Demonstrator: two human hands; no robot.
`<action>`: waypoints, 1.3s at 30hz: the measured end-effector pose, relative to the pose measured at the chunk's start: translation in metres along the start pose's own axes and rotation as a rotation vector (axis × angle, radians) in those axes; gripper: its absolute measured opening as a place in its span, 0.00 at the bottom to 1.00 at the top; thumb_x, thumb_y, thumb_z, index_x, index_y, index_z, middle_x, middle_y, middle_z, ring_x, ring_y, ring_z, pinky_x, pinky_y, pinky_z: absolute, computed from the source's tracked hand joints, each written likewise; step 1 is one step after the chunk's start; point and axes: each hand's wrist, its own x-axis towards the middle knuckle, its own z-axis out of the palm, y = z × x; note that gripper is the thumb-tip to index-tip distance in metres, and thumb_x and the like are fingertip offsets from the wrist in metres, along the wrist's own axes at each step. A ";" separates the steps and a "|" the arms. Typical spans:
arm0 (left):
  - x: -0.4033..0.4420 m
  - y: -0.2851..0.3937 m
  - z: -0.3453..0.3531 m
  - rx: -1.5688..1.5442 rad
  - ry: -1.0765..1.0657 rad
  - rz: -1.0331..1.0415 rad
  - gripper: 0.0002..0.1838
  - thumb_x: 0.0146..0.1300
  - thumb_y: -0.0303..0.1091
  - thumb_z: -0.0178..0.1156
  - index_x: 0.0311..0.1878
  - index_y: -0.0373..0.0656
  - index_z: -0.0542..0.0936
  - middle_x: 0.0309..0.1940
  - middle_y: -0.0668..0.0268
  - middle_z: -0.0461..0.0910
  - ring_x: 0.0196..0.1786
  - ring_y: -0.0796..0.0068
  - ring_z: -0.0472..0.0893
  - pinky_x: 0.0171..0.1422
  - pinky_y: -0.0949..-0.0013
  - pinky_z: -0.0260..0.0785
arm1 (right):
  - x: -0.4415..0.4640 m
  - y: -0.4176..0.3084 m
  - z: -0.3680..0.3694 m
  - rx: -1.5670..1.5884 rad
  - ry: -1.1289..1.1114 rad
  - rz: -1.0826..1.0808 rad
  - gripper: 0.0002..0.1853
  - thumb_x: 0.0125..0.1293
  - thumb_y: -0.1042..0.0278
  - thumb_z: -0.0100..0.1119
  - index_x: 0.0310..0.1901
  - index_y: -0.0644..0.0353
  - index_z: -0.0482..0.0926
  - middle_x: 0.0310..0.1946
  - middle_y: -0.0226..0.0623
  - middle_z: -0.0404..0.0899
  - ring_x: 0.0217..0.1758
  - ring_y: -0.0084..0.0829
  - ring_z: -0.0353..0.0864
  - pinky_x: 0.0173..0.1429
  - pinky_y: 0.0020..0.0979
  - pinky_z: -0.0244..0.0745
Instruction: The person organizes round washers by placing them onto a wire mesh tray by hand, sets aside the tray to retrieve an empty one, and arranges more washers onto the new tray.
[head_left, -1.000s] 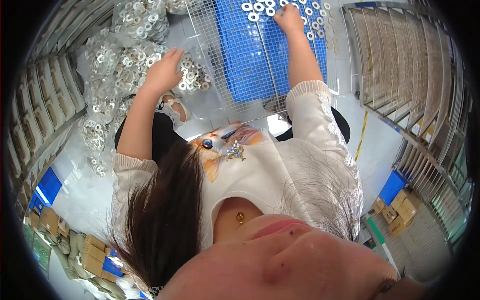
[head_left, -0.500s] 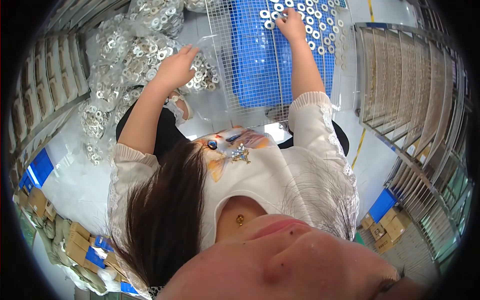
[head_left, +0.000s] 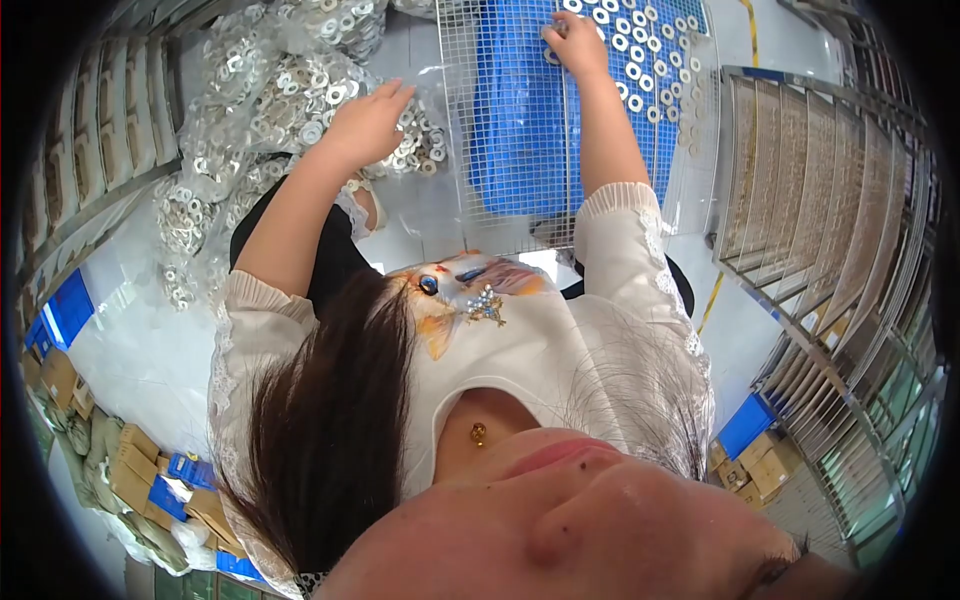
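Observation:
My left hand (head_left: 368, 125) rests palm-down over the near edge of a clear plastic bag of loose flat metal washers (head_left: 285, 105), its fingers stretched out. My right hand (head_left: 582, 45) reaches over a wire mesh rack (head_left: 455, 130), thumb and index finger curled together around what looks like a grey washer at the fingertips, which is partly hidden. To its right, pale ring-shaped washers (head_left: 637, 70) lie spread in rough rows on the mesh. Blue sheeting or a blue tray (head_left: 520, 130) shows beneath the wires.
More bagged washers (head_left: 188, 220) lie on the floor at left. Metal shelving racks stand at left (head_left: 90, 130) and right (head_left: 800, 170). Cardboard boxes (head_left: 135, 465) and blue bins (head_left: 70, 305) sit behind me at left, with more boxes (head_left: 765, 465) at right.
My right hand has moved left across the mesh, over washers that showed beside it before. The left hand stays over the bag with its fingers extended. The whole view has shifted slightly.

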 end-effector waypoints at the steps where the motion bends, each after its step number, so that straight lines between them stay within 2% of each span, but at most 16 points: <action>1: 0.000 -0.001 0.002 -0.003 -0.001 -0.002 0.32 0.53 0.30 0.57 0.64 0.43 0.63 0.66 0.56 0.61 0.60 0.60 0.71 0.59 0.60 0.67 | 0.000 -0.003 0.004 -0.055 -0.012 -0.019 0.20 0.55 0.54 0.59 0.49 0.47 0.75 0.49 0.41 0.73 0.47 0.41 0.79 0.48 0.41 0.75; 8: 0.000 -0.007 0.003 -0.024 0.004 -0.017 0.34 0.51 0.30 0.57 0.65 0.46 0.62 0.66 0.58 0.61 0.58 0.58 0.72 0.59 0.60 0.68 | 0.010 -0.002 -0.007 -0.040 -0.126 0.073 0.22 0.49 0.59 0.62 0.49 0.47 0.75 0.45 0.39 0.77 0.47 0.39 0.79 0.50 0.39 0.75; 12: -0.001 -0.009 0.005 -0.062 0.023 -0.019 0.33 0.51 0.27 0.55 0.64 0.46 0.63 0.65 0.58 0.61 0.58 0.57 0.72 0.59 0.60 0.67 | -0.007 0.004 -0.010 -0.077 -0.354 0.101 0.24 0.50 0.58 0.61 0.51 0.47 0.75 0.46 0.41 0.77 0.49 0.41 0.79 0.51 0.40 0.74; 17: -0.002 -0.012 0.006 -0.167 0.035 -0.003 0.29 0.50 0.20 0.49 0.60 0.42 0.66 0.62 0.54 0.65 0.60 0.56 0.70 0.59 0.59 0.66 | -0.016 0.003 0.007 -0.181 -0.200 0.052 0.24 0.50 0.54 0.60 0.49 0.51 0.75 0.44 0.53 0.76 0.46 0.52 0.77 0.50 0.45 0.74; 20: -0.008 -0.011 -0.002 -0.250 0.025 -0.038 0.26 0.50 0.21 0.51 0.56 0.41 0.69 0.55 0.54 0.70 0.55 0.54 0.73 0.54 0.56 0.69 | -0.028 -0.011 -0.001 -0.208 -0.128 -0.025 0.21 0.50 0.59 0.58 0.47 0.53 0.75 0.42 0.53 0.75 0.42 0.53 0.78 0.45 0.45 0.75; 21: -0.005 -0.020 0.014 -0.169 0.175 0.085 0.25 0.50 0.22 0.53 0.55 0.41 0.69 0.53 0.54 0.71 0.53 0.52 0.74 0.53 0.56 0.69 | -0.034 -0.013 -0.001 -0.216 -0.058 -0.042 0.20 0.50 0.60 0.57 0.47 0.53 0.74 0.42 0.52 0.74 0.41 0.53 0.78 0.44 0.45 0.75; 23: -0.006 -0.017 0.009 -0.190 0.134 0.022 0.24 0.50 0.22 0.53 0.54 0.40 0.69 0.54 0.54 0.71 0.55 0.52 0.73 0.55 0.56 0.69 | -0.041 -0.013 -0.002 -0.129 0.010 -0.069 0.19 0.49 0.64 0.58 0.45 0.53 0.74 0.43 0.51 0.72 0.41 0.52 0.77 0.44 0.46 0.75; 24: -0.005 -0.019 0.011 -0.201 0.139 0.015 0.24 0.50 0.22 0.54 0.54 0.40 0.69 0.55 0.54 0.71 0.55 0.53 0.73 0.55 0.57 0.68 | -0.041 -0.010 0.000 -0.106 -0.010 -0.005 0.22 0.48 0.65 0.60 0.48 0.52 0.73 0.49 0.50 0.69 0.43 0.53 0.77 0.45 0.47 0.75; 27: -0.009 -0.014 -0.004 -0.187 0.088 0.034 0.24 0.49 0.22 0.55 0.53 0.38 0.70 0.55 0.54 0.71 0.55 0.53 0.73 0.55 0.58 0.68 | -0.047 0.003 0.016 -0.051 0.214 -0.058 0.19 0.48 0.66 0.61 0.45 0.56 0.74 0.40 0.45 0.75 0.34 0.45 0.80 0.38 0.40 0.77; 29: -0.011 -0.020 0.002 -0.191 0.154 0.050 0.24 0.49 0.22 0.55 0.53 0.38 0.70 0.54 0.54 0.72 0.55 0.54 0.73 0.55 0.58 0.68 | -0.044 0.007 0.025 0.815 -0.010 0.268 0.16 0.49 0.67 0.61 0.41 0.59 0.73 0.26 0.38 0.76 0.24 0.32 0.78 0.31 0.33 0.75; 30: -0.010 -0.021 0.007 -0.198 0.194 0.079 0.24 0.48 0.22 0.56 0.53 0.38 0.70 0.54 0.54 0.72 0.55 0.55 0.73 0.55 0.59 0.68 | -0.049 0.005 0.025 0.808 -0.014 0.254 0.16 0.49 0.67 0.61 0.41 0.59 0.73 0.26 0.38 0.76 0.24 0.32 0.78 0.31 0.33 0.75; 32: -0.011 -0.021 0.004 -0.187 0.198 0.090 0.25 0.49 0.21 0.55 0.55 0.38 0.69 0.54 0.55 0.71 0.57 0.56 0.72 0.55 0.59 0.68 | -0.068 -0.015 0.020 0.767 -0.025 0.194 0.12 0.51 0.72 0.61 0.36 0.59 0.70 0.20 0.31 0.73 0.15 0.21 0.71 0.17 0.24 0.65; 34: -0.010 -0.015 -0.004 -0.182 0.054 0.022 0.26 0.49 0.21 0.54 0.56 0.38 0.68 0.56 0.55 0.71 0.57 0.57 0.72 0.55 0.60 0.68 | -0.073 -0.012 0.025 0.564 -0.012 0.172 0.15 0.51 0.71 0.62 0.40 0.58 0.71 0.23 0.34 0.76 0.17 0.23 0.73 0.20 0.26 0.67; 36: -0.016 -0.009 -0.012 -0.185 0.017 -0.004 0.31 0.49 0.21 0.53 0.61 0.40 0.65 0.60 0.57 0.66 0.60 0.58 0.69 0.59 0.61 0.66 | -0.078 -0.022 0.021 0.347 0.048 0.150 0.19 0.50 0.67 0.65 0.45 0.56 0.72 0.29 0.40 0.79 0.26 0.30 0.79 0.29 0.31 0.74; 37: -0.019 -0.008 -0.014 -0.187 -0.025 -0.027 0.35 0.49 0.20 0.52 0.65 0.42 0.62 0.65 0.59 0.62 0.64 0.60 0.67 0.63 0.63 0.64 | -0.081 -0.026 0.018 0.205 0.066 0.117 0.23 0.50 0.62 0.66 0.49 0.53 0.73 0.37 0.44 0.81 0.40 0.38 0.81 0.42 0.36 0.75; 39: -0.017 -0.010 -0.012 -0.178 -0.021 -0.022 0.35 0.49 0.20 0.52 0.65 0.42 0.62 0.65 0.59 0.62 0.64 0.60 0.67 0.63 0.63 0.64 | -0.077 -0.035 0.013 0.123 -0.017 0.084 0.24 0.50 0.60 0.66 0.49 0.52 0.73 0.40 0.45 0.80 0.44 0.41 0.80 0.46 0.38 0.74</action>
